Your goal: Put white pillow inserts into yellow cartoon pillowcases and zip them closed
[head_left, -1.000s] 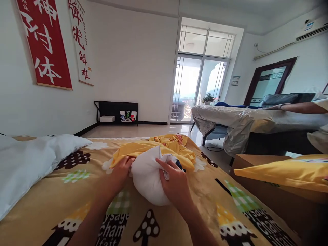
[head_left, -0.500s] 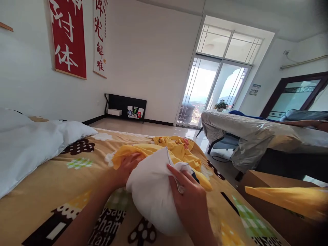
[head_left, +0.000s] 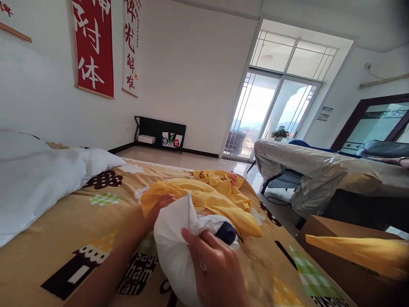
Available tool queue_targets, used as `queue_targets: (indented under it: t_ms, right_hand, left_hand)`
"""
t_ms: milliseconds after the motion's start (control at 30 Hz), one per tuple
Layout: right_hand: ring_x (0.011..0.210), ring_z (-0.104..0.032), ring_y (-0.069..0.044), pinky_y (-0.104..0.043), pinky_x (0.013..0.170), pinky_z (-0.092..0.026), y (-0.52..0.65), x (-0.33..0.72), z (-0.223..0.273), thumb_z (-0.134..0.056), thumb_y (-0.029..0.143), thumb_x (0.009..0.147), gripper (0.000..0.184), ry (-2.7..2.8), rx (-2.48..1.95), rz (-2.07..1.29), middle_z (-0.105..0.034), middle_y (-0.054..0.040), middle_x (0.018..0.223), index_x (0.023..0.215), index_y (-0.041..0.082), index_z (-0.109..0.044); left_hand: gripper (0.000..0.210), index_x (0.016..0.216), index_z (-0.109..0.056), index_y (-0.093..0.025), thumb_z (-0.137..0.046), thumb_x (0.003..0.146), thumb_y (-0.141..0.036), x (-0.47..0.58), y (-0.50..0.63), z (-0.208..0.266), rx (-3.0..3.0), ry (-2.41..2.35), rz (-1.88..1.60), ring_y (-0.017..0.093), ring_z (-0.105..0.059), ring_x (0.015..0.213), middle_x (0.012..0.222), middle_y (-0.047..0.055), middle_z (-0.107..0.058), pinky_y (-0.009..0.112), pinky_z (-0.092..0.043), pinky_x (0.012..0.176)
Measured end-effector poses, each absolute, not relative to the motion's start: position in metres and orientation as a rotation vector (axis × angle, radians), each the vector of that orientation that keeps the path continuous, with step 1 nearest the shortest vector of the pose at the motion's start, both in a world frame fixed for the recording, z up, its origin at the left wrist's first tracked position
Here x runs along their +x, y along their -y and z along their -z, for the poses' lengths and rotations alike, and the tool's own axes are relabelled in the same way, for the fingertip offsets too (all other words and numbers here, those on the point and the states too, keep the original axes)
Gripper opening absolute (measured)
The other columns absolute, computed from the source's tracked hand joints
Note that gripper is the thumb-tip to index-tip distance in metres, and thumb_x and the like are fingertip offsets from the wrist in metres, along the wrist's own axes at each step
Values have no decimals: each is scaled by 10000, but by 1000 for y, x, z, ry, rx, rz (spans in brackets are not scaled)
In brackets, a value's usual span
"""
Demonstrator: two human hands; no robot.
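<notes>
A plump white cloth bundle (head_left: 174, 243) rests on the bed in front of me, with a dark navy patch (head_left: 226, 233) showing at its right. My right hand (head_left: 214, 260) pinches a fold of its white fabric between thumb and fingers. Round the bundle's left and far side reaches my left hand (head_left: 162, 205), curled against it; most of its fingers are hidden behind the white fabric. Just beyond both hands lies a crumpled yellow cloth (head_left: 204, 196), touching the left fingertips or close to them.
A patterned tan bedspread (head_left: 108, 217) covers the bed. At left lies a white pillow (head_left: 57, 170). A cardboard box (head_left: 322, 251) stands to the right, with yellow fabric (head_left: 358, 249) over it. Behind are a plastic-covered table (head_left: 306, 157) and a black shelf (head_left: 150, 128).
My right hand has moved left and nearer with the white fabric, which has folded over further. The navy patch now shows more. My left hand stays at the far left side.
</notes>
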State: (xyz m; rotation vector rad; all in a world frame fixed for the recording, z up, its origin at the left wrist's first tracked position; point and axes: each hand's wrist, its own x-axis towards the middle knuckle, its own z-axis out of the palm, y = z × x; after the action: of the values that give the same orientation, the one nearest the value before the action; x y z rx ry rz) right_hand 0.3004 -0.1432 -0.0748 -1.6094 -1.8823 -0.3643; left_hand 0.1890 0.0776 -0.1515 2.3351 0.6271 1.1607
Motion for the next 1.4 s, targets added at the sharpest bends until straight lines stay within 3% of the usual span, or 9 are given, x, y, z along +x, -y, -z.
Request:
queue_targets:
  t_ms: [200,300,400,533,733,833,1000,1233,1400]
  right_hand:
    - [699,-659,-200,-239,481,-408,121,254,107,-627,244,701,385,2434,-1679,222,-684,9,877,1076,332,-622]
    - [743,-666,-204,-247,505,-422,119,256,103,-584,235,737,363,2446,-1683,176,-678,16,910,1086,337,-597]
    - [777,-662,-204,-251,543,-441,123,264,96,-588,237,733,395,2415,-1669,160,-672,13,912,1115,338,-580]
    - [741,-652,-202,-252,521,-441,127,266,103,-581,198,731,425,2407,-1645,237,-669,4,888,1137,324,-568]
    - [799,-638,-247,-277,510,-472,112,257,121,-555,129,766,551,2191,-1780,475,-665,-81,1003,1291,288,-513]
    - [856,-647,-241,-275,564,-495,94,258,121,-486,57,799,544,2164,-1912,393,-668,-97,1025,1299,265,-527]
    - [805,-676,-190,-244,614,-486,73,275,118,-467,13,790,564,2075,-1965,266,-683,-61,979,1260,306,-573]
    - [800,-680,-158,-235,669,-472,68,326,102,-418,30,827,539,1653,-2050,309,-697,-49,1060,1234,314,-628]
    - [901,-667,-164,-238,730,-462,64,357,103,-406,74,863,464,1381,-2062,323,-703,-50,1104,1173,284,-679]
  left_hand:
    - [248,942,-680,-201,-565,776,-343,161,-95,138,2366,-509,-854,216,-585,1048,1086,70,-658,322,-433,985]
    - [525,1161,-638,-230,-697,687,-447,151,-93,130,2405,-489,-644,264,-505,1218,1290,79,-588,364,-361,1076]
    - [700,1269,-572,-233,-747,597,-316,157,-87,130,2511,-497,-605,282,-458,1284,1380,82,-524,372,-330,1108]
    - [544,1190,-609,-207,-556,653,-134,175,-81,141,2570,-734,-743,260,-547,1194,1301,93,-591,367,-408,1039]
    - [237,927,-650,-202,-560,723,-282,168,-96,138,2401,-760,-1131,208,-612,977,1068,65,-674,292,-495,800]
    - [151,785,-618,-185,-596,697,-306,160,-97,126,2292,-827,-1254,160,-566,756,849,38,-643,230,-437,615]
    - [181,639,-513,-174,-598,659,-333,162,-72,106,1877,-876,-1278,100,-432,538,577,-39,-490,202,-336,503]
    - [22,660,-483,-192,-503,661,-183,171,-41,98,2299,-932,-1358,118,-460,567,586,-34,-500,228,-329,554]
    - [124,805,-567,-194,-444,790,-190,178,-59,117,2548,-951,-1353,195,-547,747,801,45,-617,309,-403,716]
